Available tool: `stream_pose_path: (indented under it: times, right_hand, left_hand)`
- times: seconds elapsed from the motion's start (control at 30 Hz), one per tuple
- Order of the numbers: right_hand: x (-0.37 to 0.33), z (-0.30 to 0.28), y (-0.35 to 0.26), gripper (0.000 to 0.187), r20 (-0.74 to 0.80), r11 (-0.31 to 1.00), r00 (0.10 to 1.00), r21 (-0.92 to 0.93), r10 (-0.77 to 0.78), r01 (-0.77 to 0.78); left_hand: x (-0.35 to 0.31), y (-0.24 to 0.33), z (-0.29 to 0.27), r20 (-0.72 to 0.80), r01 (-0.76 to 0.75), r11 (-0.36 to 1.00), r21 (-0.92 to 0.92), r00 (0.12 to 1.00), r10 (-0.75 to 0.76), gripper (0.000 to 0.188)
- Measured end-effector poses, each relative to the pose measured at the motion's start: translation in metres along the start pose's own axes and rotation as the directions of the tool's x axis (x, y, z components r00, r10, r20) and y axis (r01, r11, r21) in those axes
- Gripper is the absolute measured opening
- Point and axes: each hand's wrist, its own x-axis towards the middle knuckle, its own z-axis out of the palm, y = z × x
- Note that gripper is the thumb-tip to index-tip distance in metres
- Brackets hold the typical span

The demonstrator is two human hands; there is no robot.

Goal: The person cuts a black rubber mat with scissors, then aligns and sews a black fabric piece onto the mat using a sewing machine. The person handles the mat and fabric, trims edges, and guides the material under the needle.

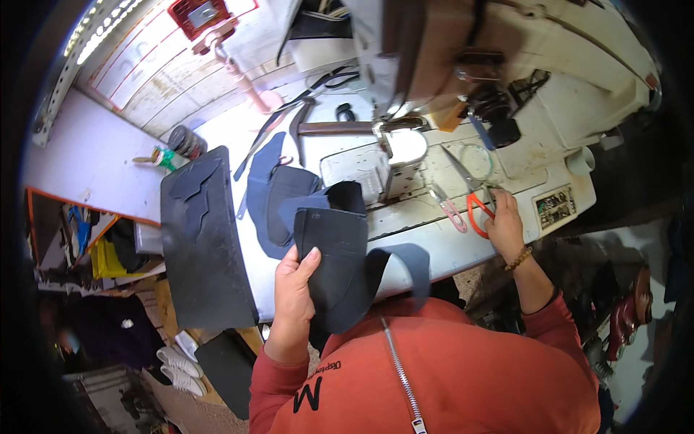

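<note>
My left hand grips a dark, stitched, flexible panel, thumb on top, above the table's front edge. A dark curved strip hangs beside the panel, blurred at its end. Behind it lie more dark blue-grey cut pieces, partly covered by the held panel. On the right, my right hand has its fingers closed at the orange handles of a pair of scissors. The scissors' blades point away from me, toward the machine. Small thread snips with pink handles lie just left of the scissors.
A sewing machine stands on the white table. Behind the pieces lies a hammer. At left are a black board with dark offcuts, a dark jar and a pink lamp stand. Parts fill a small tray at right.
</note>
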Motion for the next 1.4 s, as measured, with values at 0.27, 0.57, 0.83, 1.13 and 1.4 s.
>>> stream_pose_path:
  times: [0.27, 0.57, 0.83, 1.13, 1.4]
  right_hand:
    - [0.006, -0.005, -0.013, 0.057, -0.083, 0.924, 0.986, 0.367, 0.144, -0.104]
    - [-0.058, -0.012, -0.124, 0.051, 0.152, 0.526, 0.888, 0.843, -0.433, 0.113]
    - [-0.032, 0.006, -0.195, 0.053, 0.496, 0.401, 0.667, 0.863, -0.556, -0.307]
    - [-0.034, 0.011, -0.196, 0.056, 0.554, 0.377, 0.604, 0.832, -0.573, -0.406]
    - [-0.021, -0.005, -0.179, 0.061, 0.6, 0.51, 0.587, 0.791, -0.544, -0.337]
  left_hand:
    - [-0.007, 0.02, -0.018, 0.022, -0.002, 0.999, 0.04, 1.0, 0.001, 0.025]
    - [-0.011, 0.036, -0.03, -0.001, -0.19, 0.953, 0.235, 0.981, 0.196, 0.023]
    - [-0.025, 0.044, -0.047, -0.03, -0.136, 0.983, 0.124, 0.99, 0.141, 0.028]
    - [-0.024, 0.043, -0.048, -0.027, -0.103, 0.992, 0.07, 0.994, 0.105, 0.028]
    - [-0.022, 0.042, -0.05, -0.048, -0.198, 0.964, 0.179, 0.977, 0.209, 0.024]
